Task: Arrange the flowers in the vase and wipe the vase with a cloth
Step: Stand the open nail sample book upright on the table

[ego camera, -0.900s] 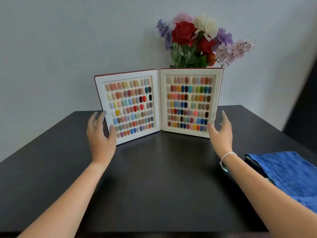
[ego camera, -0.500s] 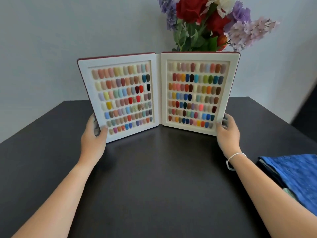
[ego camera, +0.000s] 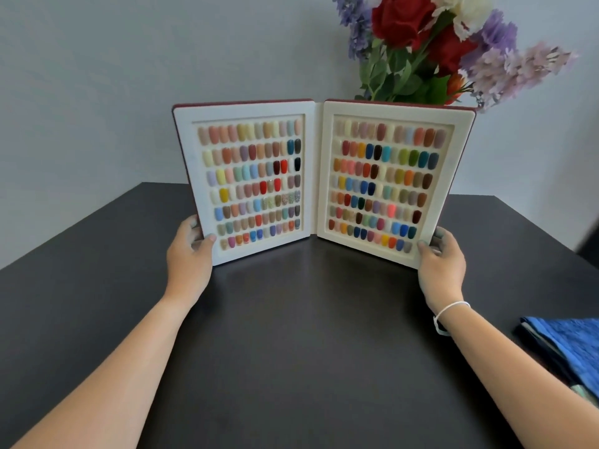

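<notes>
An open book-like display case of coloured nail samples (ego camera: 319, 179) stands upright on the black table (ego camera: 308, 335). My left hand (ego camera: 189, 254) grips its lower left edge and my right hand (ego camera: 442, 257) grips its lower right edge. Behind the case rises a bunch of flowers (ego camera: 431, 50) in red, white and purple with green leaves. The case hides the vase entirely. A folded blue cloth (ego camera: 573, 348) lies at the table's right edge, beside my right forearm.
A plain grey wall stands close behind the table. The table's far corners show left and right of the case. Something dark lies under the blue cloth.
Both hands went from open, just short of the case, to gripping its lower edges. The view has moved closer and the flowers now sit higher in the frame.
</notes>
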Demonstrator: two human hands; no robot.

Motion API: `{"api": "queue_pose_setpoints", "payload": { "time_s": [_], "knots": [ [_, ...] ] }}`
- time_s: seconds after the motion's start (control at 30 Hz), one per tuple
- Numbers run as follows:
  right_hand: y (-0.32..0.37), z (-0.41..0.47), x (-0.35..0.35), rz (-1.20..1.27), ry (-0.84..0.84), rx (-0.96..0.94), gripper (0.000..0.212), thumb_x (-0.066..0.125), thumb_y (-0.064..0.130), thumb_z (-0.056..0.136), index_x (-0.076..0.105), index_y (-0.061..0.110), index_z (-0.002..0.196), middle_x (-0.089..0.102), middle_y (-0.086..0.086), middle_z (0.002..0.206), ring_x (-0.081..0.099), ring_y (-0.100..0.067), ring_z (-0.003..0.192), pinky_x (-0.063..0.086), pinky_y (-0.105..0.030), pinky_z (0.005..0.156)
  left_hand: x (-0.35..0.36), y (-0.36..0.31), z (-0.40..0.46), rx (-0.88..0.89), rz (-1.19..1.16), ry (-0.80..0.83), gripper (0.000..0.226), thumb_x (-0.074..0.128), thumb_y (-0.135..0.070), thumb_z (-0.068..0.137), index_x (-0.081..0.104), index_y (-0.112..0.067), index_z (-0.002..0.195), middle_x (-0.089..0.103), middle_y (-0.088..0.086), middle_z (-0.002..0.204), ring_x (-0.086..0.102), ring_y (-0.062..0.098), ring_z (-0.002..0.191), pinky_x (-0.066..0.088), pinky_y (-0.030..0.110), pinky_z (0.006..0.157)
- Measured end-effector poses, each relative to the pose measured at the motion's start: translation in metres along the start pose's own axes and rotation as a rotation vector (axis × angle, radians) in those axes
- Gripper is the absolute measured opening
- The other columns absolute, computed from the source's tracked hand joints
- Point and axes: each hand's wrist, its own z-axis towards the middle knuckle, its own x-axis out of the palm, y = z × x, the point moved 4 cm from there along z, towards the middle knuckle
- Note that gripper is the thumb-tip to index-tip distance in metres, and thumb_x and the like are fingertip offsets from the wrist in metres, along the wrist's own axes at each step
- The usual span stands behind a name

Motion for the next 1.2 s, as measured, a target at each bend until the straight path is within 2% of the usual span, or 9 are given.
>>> {"api": "queue_pose_setpoints", "payload": {
  "time_s": [0.17, 0.37, 0.57, 0.77, 0.83, 0.97, 1.1, 1.2],
  "knots": [
    [0.008, -0.006, 0.047, -0.002, 0.048, -0.034, 0.033, 0.05, 0.011, 0.09, 0.051, 0.018, 0.122, 0.06, 0.0, 0.115, 0.056, -0.013, 0.097, 0.046, -0.026, 0.082, -0.021, 0.012, 0.02, -0.02, 0.008, -0.059, 0.034, 0.05, -0.006, 0.09, 0.051, -0.02, 0.121, 0.06, -0.008, 0.114, 0.058, 0.004, 0.099, 0.044, 0.001, 0.068],
    [0.016, -0.008, 0.131, 0.054, 0.097, -0.023, 0.036, 0.05, 0.008, 0.09, 0.049, 0.016, 0.126, 0.06, -0.003, 0.12, 0.055, -0.011, 0.098, 0.045, -0.025, 0.085, -0.061, 0.03, 0.053, -0.016, 0.048, -0.176, 0.035, 0.048, -0.004, 0.091, 0.053, -0.019, 0.122, 0.058, -0.009, 0.114, 0.056, 0.006, 0.103, 0.042, 0.009, 0.075],
    [0.022, -0.002, 0.222, 0.076, 0.16, -0.035, 0.038, 0.049, 0.008, 0.091, 0.048, 0.015, 0.128, 0.058, -0.004, 0.121, 0.055, -0.016, 0.106, 0.045, -0.028, 0.09, -0.096, 0.05, 0.091, -0.023, 0.082, -0.287, 0.033, 0.048, -0.005, 0.091, 0.054, -0.019, 0.121, 0.057, -0.01, 0.112, 0.055, 0.006, 0.101, 0.041, 0.007, 0.068],
    [0.026, 0.013, 0.3, 0.111, 0.218, -0.07, 0.033, 0.048, 0.006, 0.09, 0.053, 0.015, 0.121, 0.058, 0.004, 0.108, 0.053, -0.01, 0.098, 0.044, -0.025, 0.089, -0.113, 0.067, 0.123, -0.025, 0.125, -0.331, 0.031, 0.046, -0.008, 0.093, 0.053, -0.021, 0.121, 0.056, -0.009, 0.115, 0.054, 0.008, 0.102, 0.043, 0.008, 0.064],
    [0.026, 0.02, 0.318, 0.103, 0.231, -0.09, 0.031, 0.048, 0.006, 0.09, 0.055, 0.016, 0.118, 0.057, 0.005, 0.103, 0.053, -0.01, 0.094, 0.044, -0.024, 0.086, -0.114, 0.07, 0.13, -0.011, 0.132, -0.339, 0.031, 0.046, -0.009, 0.093, 0.053, -0.022, 0.119, 0.056, -0.011, 0.114, 0.054, 0.007, 0.101, 0.043, 0.004, 0.06],
    [0.023, 0.036, 0.338, 0.091, 0.229, -0.088, 0.029, 0.046, 0.005, 0.09, 0.055, 0.014, 0.116, 0.059, 0.001, 0.106, 0.053, -0.012, 0.092, 0.041, -0.022, 0.08, -0.114, 0.077, 0.142, -0.005, 0.121, -0.351, 0.031, 0.047, -0.009, 0.093, 0.052, -0.026, 0.118, 0.053, -0.014, 0.112, 0.052, 0.006, 0.099, 0.043, 0.002, 0.051],
    [0.022, 0.048, 0.348, 0.076, 0.245, -0.092, 0.03, 0.045, 0.006, 0.09, 0.056, 0.013, 0.117, 0.061, 0.0, 0.109, 0.055, -0.013, 0.095, 0.041, -0.02, 0.08, -0.115, 0.081, 0.148, -0.002, 0.126, -0.361, 0.03, 0.047, -0.009, 0.093, 0.053, -0.025, 0.118, 0.053, -0.015, 0.113, 0.053, 0.006, 0.1, 0.043, 0.003, 0.056],
    [0.022, 0.052, 0.353, 0.07, 0.284, -0.082, 0.034, 0.046, 0.007, 0.091, 0.053, 0.013, 0.124, 0.06, -0.003, 0.119, 0.055, -0.017, 0.107, 0.044, -0.023, 0.087, -0.114, 0.081, 0.149, 0.001, 0.125, -0.365, 0.032, 0.048, -0.009, 0.093, 0.053, -0.026, 0.119, 0.053, -0.015, 0.114, 0.053, 0.007, 0.102, 0.043, 0.003, 0.058]
  ]
}}
